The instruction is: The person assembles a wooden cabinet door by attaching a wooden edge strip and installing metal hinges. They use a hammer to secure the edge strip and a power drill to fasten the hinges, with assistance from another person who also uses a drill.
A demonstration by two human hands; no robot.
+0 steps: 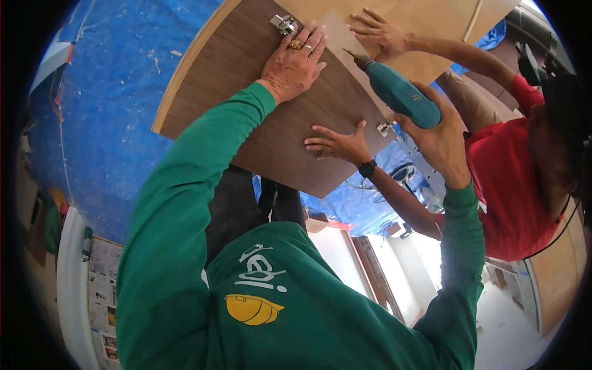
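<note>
- Nearest: green sleeves rising from the lower edge, both arms reaching up toward the work.
- Right hand [441,139], grip clamped round the handle of a teal power drill [398,94], bit aimed at the seam between the dark wood panel [246,92] and a paler board [425,18].
- Left hand [295,65], fingers apart, pressed flat on the dark wood panel just below a metal hinge [283,24]; nothing held.
- Beside: a co-worker in a red shirt, one hand [338,145] flat on the panel near a second hinge [385,128], the other hand [379,32] on the paler board.
- Farthest: blue tarp [111,111] behind everything.
- Likely risk: bit skating off the seam toward the co-worker's near fingers, given the close spacing; also panel shifting if either flat palm eases, leaving the hinge line crooked.
</note>
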